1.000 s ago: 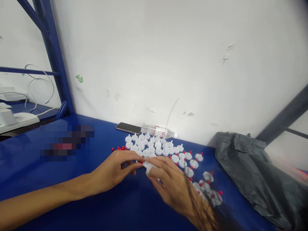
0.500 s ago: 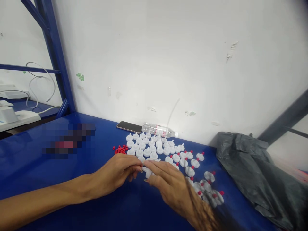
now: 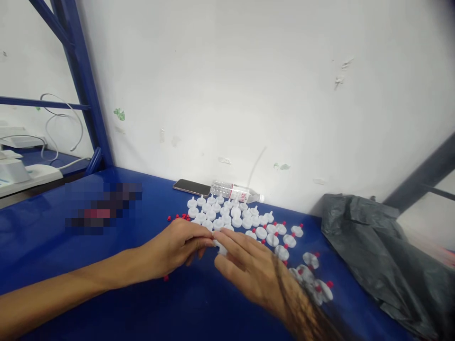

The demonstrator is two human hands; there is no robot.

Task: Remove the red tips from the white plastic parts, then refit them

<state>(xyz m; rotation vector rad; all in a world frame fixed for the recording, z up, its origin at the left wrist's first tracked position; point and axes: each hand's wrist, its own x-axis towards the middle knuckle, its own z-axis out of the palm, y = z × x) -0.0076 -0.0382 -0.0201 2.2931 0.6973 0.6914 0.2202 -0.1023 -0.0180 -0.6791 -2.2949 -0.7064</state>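
My left hand [image 3: 177, 248] and my right hand [image 3: 245, 265] meet fingertip to fingertip over the blue table [image 3: 106, 303]. Between the pinched fingers of both is a small white plastic cap [image 3: 221, 247]. Just beyond the hands several white caps [image 3: 227, 213] stand in rows; those further right [image 3: 284, 241] carry red plugs. A small heap of loose red plugs [image 3: 181, 217] lies behind my left hand. One red plug [image 3: 165, 278] lies on the table under my left wrist.
A phone [image 3: 191, 187] and a lying water bottle [image 3: 236, 192] rest against the white wall. A crumpled dark plastic bag [image 3: 384, 255] fills the right side. A blue rack post [image 3: 85, 90] and white cables [image 3: 60, 128] stand at the left.
Both hands have stayed together on the white cap, shifting slightly. A single red plug now shows on the table below my left wrist.
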